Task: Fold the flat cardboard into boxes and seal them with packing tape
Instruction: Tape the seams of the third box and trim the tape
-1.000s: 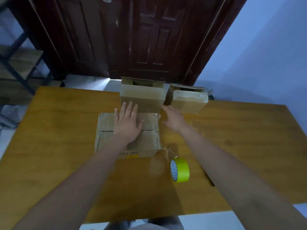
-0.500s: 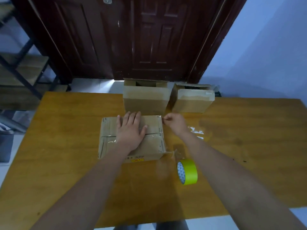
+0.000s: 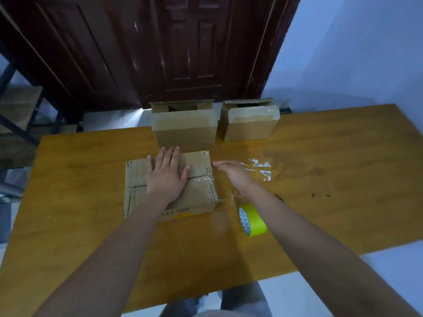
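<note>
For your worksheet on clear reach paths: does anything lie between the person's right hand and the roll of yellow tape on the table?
Nothing visible does. The right hand is beside the near box, and the tape roll stands on bare table nearer the person, next to that forearm. Only open wood separates them.

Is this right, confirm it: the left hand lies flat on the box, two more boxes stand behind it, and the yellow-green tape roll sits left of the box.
Not quite. The head view shows the tape roll right of the box, near the right forearm. The left hand and two boxes behind are as stated.
</note>
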Tool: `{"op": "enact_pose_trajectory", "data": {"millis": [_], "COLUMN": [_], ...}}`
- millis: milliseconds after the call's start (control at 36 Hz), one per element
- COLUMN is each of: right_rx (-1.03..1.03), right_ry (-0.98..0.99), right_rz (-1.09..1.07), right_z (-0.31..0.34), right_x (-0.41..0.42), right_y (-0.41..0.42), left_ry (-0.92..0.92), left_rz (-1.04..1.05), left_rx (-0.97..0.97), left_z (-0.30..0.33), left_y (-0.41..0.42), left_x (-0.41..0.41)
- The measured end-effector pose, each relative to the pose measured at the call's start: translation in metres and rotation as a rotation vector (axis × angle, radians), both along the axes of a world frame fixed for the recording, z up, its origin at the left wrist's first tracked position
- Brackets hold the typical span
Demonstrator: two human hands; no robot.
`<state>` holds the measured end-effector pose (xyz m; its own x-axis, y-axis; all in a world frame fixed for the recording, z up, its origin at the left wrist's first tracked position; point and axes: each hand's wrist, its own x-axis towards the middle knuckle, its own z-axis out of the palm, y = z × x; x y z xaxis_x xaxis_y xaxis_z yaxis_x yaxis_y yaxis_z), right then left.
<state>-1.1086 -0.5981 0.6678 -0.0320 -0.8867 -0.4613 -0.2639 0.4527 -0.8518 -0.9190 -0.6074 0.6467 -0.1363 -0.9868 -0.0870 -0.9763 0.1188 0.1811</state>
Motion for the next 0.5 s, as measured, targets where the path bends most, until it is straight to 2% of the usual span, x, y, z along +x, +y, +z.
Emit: {"op": "enact_pose_trajectory", "data": {"millis": [194,389,500], "right_rx": [-0.138,-0.162,-0.189], "right_ry": [0.132,0.337,0.607], "right_rz": [0.141,0.451,0.489], "right_z": [0.028,0.013,-0.006], "right_x": [-0.022,-0.009,-0.004], "right_y": [0.038,0.071,0.078], "left_ry": [-0.008,-0.016,-0.018], "left_rz": [-0.007,-0.002,-0.002], "left_rx": [0.029,0.031,0.028], "left_z": [0.004,0.005,0.005], "left_y": [-0.001,-0.001,-0.001], "left_x": [0.001,0.0,0.0]}}
